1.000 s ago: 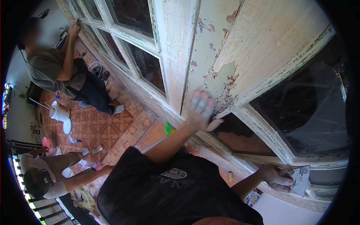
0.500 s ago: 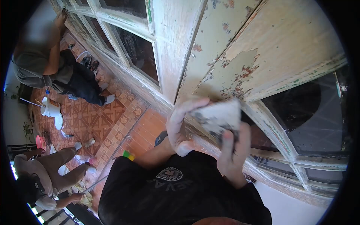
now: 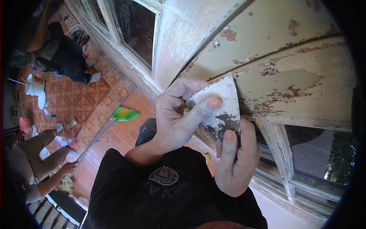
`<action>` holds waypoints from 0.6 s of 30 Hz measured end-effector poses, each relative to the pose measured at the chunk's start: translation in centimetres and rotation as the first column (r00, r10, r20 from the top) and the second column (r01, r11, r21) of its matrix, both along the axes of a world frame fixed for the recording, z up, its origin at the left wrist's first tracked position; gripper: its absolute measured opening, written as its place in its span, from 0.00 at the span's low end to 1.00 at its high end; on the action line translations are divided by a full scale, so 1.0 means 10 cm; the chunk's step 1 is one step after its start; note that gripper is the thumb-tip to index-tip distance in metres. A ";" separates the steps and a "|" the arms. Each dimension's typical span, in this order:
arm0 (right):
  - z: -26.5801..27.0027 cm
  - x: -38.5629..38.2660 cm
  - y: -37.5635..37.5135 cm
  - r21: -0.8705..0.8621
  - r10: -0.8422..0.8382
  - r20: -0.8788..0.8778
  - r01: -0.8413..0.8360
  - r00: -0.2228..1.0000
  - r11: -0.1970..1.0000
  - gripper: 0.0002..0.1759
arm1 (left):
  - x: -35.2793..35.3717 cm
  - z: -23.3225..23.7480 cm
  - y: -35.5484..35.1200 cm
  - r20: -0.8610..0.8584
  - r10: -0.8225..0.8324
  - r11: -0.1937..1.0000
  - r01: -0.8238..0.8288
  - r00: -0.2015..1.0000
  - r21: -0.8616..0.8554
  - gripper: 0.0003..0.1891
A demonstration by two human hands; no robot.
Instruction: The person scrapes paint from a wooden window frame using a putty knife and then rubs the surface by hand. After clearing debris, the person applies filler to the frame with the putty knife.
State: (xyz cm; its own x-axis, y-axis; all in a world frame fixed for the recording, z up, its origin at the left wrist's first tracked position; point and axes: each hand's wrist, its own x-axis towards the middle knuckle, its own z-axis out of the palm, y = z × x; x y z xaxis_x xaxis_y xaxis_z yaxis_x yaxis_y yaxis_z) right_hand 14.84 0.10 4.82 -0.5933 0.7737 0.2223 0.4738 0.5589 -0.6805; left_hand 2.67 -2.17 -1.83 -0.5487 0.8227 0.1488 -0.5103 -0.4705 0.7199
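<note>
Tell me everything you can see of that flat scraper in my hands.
The scraper is a thin, flat plate, apparently metal, with straight edges and a pointed upper corner. Its face is smeared chalky white, with dark grey patches mostly toward the lower end. No handle shows; the hands may hide one. It is held tilted in front of the peeling painted panel. The left hand lays its thumb across the face; the right hand grips the lower end.

On the black shirt (image 3: 126, 191), a badge (image 3: 163, 176) reads "UNIVERSI" and "R"; other letters unclear.
</note>
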 end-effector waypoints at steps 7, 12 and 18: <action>-0.03 0.18 -0.08 0.120 -0.066 -0.101 0.078 0.993 0.990 0.12 | 0.06 0.01 0.03 0.029 -0.102 0.994 0.102 0.994 0.029 0.09; -0.07 0.23 -0.05 0.375 -0.043 -0.067 0.066 0.997 0.925 0.13 | 0.13 0.03 0.07 0.061 -0.043 0.997 0.039 0.997 0.069 0.09; -0.01 0.09 -0.03 0.452 -0.003 -0.053 0.027 0.999 0.891 0.11 | 0.02 0.11 0.03 0.063 -0.209 0.977 0.211 0.976 -0.024 0.08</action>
